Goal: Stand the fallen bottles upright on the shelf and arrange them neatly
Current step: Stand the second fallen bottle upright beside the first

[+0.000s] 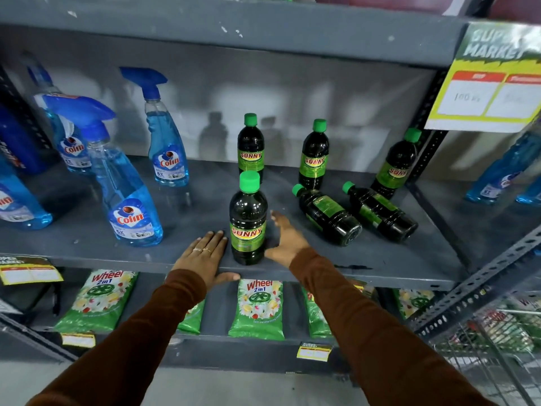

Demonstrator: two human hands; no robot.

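Four bottles stood upright, the near bottle [248, 218] between my open, empty left hand [206, 257] and right hand [285, 240], while two fallen bottles [327, 214] lay right on the shelf [380, 259], left to stand.

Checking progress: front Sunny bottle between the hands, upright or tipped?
Upright. The front Sunny bottle stands on its base on the shelf, green cap up, label level. Two Sunny bottles lie fallen behind.

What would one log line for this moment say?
standing: four Sunny bottles, front one | lying: two bottles | left hand: flat on shelf | right hand: open beside front bottle
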